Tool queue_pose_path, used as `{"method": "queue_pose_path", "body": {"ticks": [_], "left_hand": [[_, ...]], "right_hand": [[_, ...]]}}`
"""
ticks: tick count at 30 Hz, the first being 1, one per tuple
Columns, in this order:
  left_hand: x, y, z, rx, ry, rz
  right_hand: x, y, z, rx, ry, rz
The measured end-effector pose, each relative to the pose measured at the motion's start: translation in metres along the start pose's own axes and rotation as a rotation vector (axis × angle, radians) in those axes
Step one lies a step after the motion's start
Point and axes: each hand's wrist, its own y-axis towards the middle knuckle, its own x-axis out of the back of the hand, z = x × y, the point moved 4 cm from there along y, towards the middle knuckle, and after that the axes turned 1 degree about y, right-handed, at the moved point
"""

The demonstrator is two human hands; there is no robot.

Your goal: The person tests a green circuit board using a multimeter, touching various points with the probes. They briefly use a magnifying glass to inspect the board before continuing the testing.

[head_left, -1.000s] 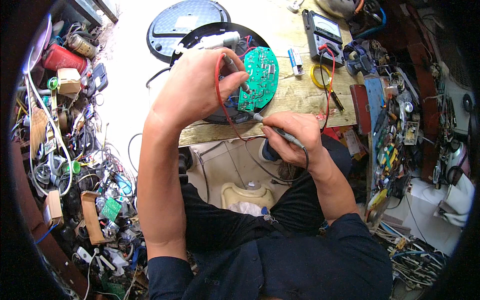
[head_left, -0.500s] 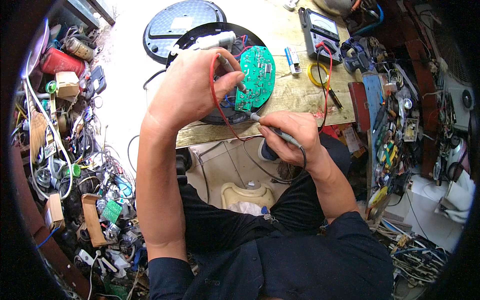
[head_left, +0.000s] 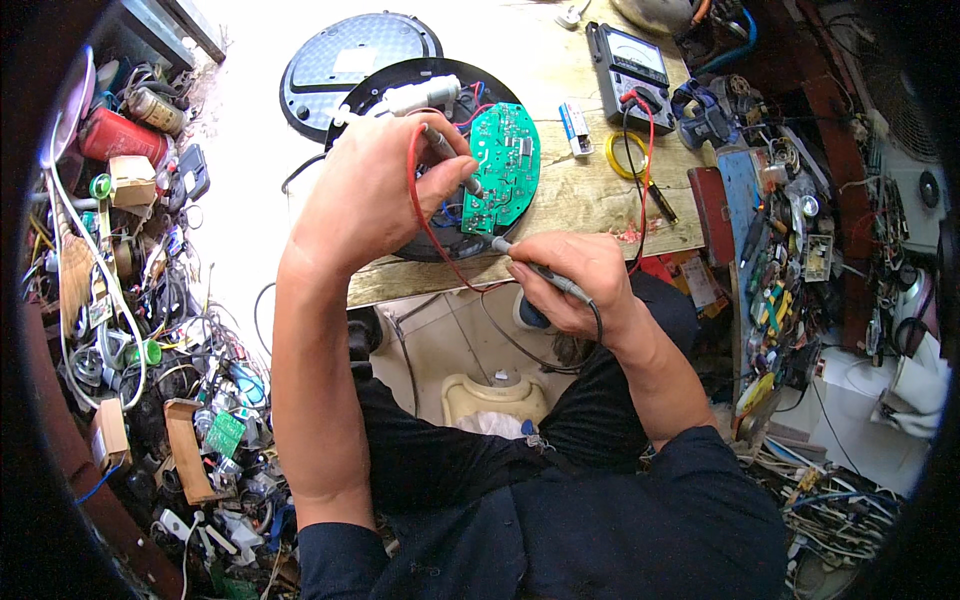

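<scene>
A green circuit board rests partly over a round black housing, from which red and blue wires run to it. My left hand pinches a grey test probe with a red lead, its tip over the board's left part. In the fingers of my right hand is a second grey test probe with a dark lead. That probe's tip is at the board's lower edge; I cannot tell if either tip touches. A pale cylinder like a motor lies in the housing behind my left hand.
An analog multimeter stands at the table's far right, leads plugged in. Near it lie a small white and blue box, a yellow tape roll and a black pen-like tool. A round dark lid is behind the housing. Clutter crowds both sides.
The whole view has shifted slightly. My right hand and its probe have moved a little left and down along the board's lower edge. My left hand keeps its pinch on the other probe.
</scene>
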Motion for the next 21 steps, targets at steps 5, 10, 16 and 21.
{"method": "queue_pose_path", "body": {"ticks": [5,10,16,21], "left_hand": [[-0.0003,-0.0002,0.0035,0.009,-0.022,0.006],[0.0011,-0.0017,0.0014,-0.001,-0.011,-0.003],[-0.001,-0.0009,0.004,-0.017,-0.011,-0.014],[-0.0009,0.0001,0.0014,0.014,-0.002,0.007]], "right_hand": [[-0.001,-0.0022,-0.0007,-0.019,0.011,0.001],[-0.0011,-0.0005,0.0012,-0.008,0.004,0.002],[-0.0007,0.0001,0.0017,-0.011,0.005,0.002],[0.0003,-0.0006,0.0002,-0.007,0.0,0.011]]}}
